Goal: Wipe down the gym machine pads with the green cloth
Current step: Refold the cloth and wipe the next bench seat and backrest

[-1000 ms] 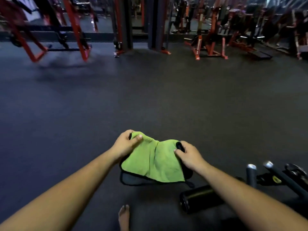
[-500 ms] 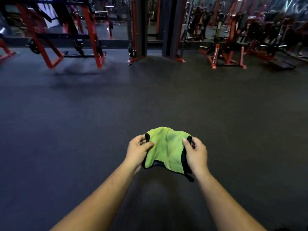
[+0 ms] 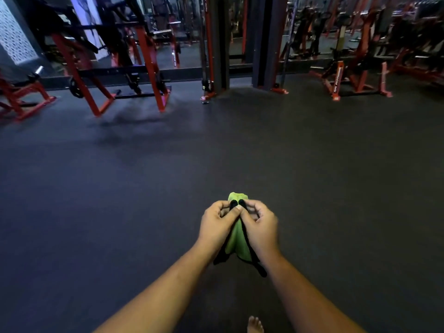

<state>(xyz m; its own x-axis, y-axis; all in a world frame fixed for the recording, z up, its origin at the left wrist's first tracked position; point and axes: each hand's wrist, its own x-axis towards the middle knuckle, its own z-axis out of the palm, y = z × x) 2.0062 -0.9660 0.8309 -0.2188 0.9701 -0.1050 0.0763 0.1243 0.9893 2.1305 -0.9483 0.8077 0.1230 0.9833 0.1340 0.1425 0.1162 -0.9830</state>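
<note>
The green cloth [image 3: 236, 239], edged in black, hangs folded between my two hands in front of me. My left hand [image 3: 217, 224] pinches one top corner and my right hand [image 3: 260, 224] pinches the other, thumbs and fingertips touching. The cloth's fold peeks out above my fingers and its black trim dangles below my wrists. No machine pad lies close to my hands.
Dark rubber floor [image 3: 144, 200] spreads all around. Red-framed machines [image 3: 96, 75] stand at the back left, a black cable column [image 3: 223, 44] at the back centre, more red machines [image 3: 355, 68] at the back right. A bare foot [image 3: 255, 325] shows at the bottom edge.
My hands have come together, folding the spread cloth in half. The view has lifted, so the black roller pad and handles at the lower right are out of sight.
</note>
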